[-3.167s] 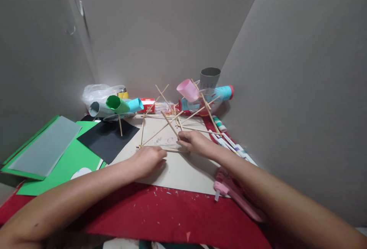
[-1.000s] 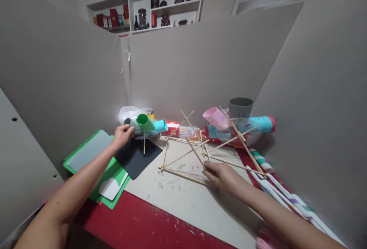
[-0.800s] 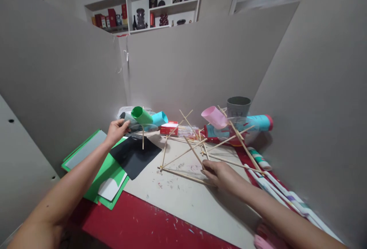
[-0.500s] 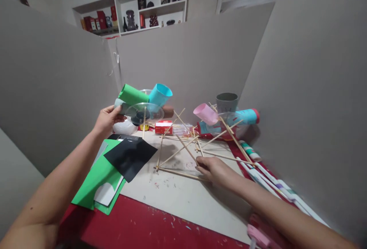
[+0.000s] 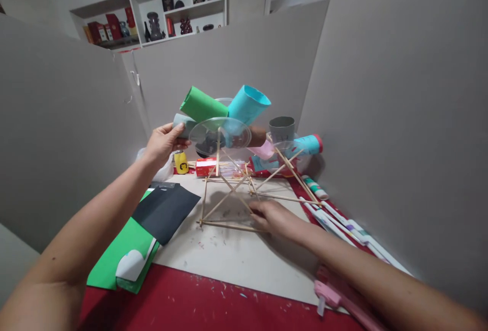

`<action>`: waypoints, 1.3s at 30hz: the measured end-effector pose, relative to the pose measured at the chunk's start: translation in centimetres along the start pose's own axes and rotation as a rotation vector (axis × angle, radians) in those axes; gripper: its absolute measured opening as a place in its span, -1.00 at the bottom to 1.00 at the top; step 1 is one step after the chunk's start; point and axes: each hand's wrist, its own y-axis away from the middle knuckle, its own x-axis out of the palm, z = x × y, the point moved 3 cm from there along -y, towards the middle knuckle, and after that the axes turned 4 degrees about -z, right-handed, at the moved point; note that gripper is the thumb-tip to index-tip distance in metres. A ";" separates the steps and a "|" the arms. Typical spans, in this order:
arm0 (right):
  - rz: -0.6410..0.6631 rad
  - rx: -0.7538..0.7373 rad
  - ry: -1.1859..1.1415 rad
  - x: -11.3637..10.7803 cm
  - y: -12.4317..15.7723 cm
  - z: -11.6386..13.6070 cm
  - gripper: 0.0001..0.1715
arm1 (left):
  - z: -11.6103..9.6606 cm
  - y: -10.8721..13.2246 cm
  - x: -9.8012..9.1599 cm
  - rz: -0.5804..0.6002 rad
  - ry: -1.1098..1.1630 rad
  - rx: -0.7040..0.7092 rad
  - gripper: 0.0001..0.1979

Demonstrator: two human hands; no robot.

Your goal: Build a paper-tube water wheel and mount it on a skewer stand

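My left hand pinches a pale grey paper tube on the rim of a wheel. Two clear plastic discs form this wheel, with a green tube, a blue tube, a brown tube and a black one between them. A thin stick shows at its middle. The wheel hangs above the near end of a wooden stick frame on the table. My right hand is closed on the frame's lower right stick; its fingertips are partly hidden.
Behind the frame's right side are a second disc assembly with a pink tube and a grey cup. Green sheets and a black sheet lie left. A pink glue gun lies front right, white strips along the right.
My left hand has carried the wheel right and up, over the frame, and it now partly covers the pink tube. My right hand stays at the frame. The view has shifted slightly.
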 end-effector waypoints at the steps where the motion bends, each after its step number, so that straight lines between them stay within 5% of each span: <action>1: 0.002 0.009 0.003 0.1 0.0 -0.1 -0.85 | 0.2 0.0 0.5 0.007 -0.007 -0.004 -0.66; 15: 0.024 0.054 0.029 0.3 0.0 -0.5 -0.82 | 3.0 0.0 4.2 0.107 -0.162 -0.062 -0.81; 39: 0.002 0.019 -0.017 0.3 0.3 -0.5 -0.82 | 6.1 0.0 5.0 0.237 -0.320 -0.198 -0.72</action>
